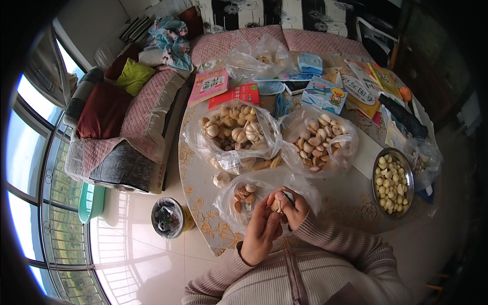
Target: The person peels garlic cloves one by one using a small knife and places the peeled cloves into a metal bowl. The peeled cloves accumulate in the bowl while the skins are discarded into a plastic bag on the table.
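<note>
Close in front of my body, both hands meet over the table edge. My left hand [260, 233] grips a piece of garlic [276, 206] between thumb and fingers. Against it, my right hand [297, 211] holds a small dark flat tool [289, 197], perhaps a small knife; the fingers hide most of it. Beneath and left of the hands is an open clear plastic bag [228, 203] with several reddish unpeeled cloves [244, 197]. Farther right, a steel bowl [410, 187] holds many peeled cloves [391, 185]. Unpeeled cloves [318, 143] fill another plastic bag [349, 133].
A bag [272, 124] of garlic bulbs [239, 135] and ginger [233, 114] stands behind. One loose bulb [221, 179] lies near the left edge. Books [324, 95] crowd the back. A lined bin [167, 217] is on the floor at left, near a sofa [126, 164].
</note>
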Available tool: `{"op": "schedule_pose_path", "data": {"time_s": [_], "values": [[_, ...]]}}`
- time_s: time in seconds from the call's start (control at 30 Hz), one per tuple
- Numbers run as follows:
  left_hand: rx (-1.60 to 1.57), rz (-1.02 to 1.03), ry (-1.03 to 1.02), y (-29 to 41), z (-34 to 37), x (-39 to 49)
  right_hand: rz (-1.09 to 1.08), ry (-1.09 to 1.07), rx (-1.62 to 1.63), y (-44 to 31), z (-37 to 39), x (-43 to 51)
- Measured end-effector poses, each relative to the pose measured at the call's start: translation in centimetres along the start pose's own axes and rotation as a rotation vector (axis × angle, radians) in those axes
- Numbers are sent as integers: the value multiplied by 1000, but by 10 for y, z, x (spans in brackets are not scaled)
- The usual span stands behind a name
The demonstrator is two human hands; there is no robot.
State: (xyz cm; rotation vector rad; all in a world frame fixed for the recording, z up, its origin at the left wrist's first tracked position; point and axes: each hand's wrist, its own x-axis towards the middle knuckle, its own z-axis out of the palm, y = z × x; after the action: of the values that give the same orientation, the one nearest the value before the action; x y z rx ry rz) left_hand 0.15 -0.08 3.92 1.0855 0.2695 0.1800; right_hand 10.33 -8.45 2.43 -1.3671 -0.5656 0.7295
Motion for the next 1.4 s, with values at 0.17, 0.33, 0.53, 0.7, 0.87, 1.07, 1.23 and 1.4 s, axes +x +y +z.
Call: {"op": "schedule_pose_path", "data": {"time_s": [0.17, 0.33, 0.53, 0.7, 0.87, 1.07, 1.23, 1.4], "values": [[-46, 23, 112, -3, -7, 1, 27, 130, -18, -7, -4, 11], [976, 259, 320, 2, -16, 4, 50, 144, -46, -12, -29, 18], [1372, 241, 154, -7, -14, 2, -25, -14, -546, -11, -34, 13], [1017, 190, 230, 4, -11, 4, -51, -57, -515, -18, -30, 12], [-121, -117, 193, 5, -8, 12, -91, -77, -691, -30, -8, 14], [-664, -117, -44, -10, -19, 25, -101, -160, -961, -24, 18, 16], [-672, -27, -45, -14, -21, 28, -428, 32, -992, -4, 30, 13], [-693, -30, -45, -22, -35, 18, -498, -39, -871, -7, 29, 11]]}}
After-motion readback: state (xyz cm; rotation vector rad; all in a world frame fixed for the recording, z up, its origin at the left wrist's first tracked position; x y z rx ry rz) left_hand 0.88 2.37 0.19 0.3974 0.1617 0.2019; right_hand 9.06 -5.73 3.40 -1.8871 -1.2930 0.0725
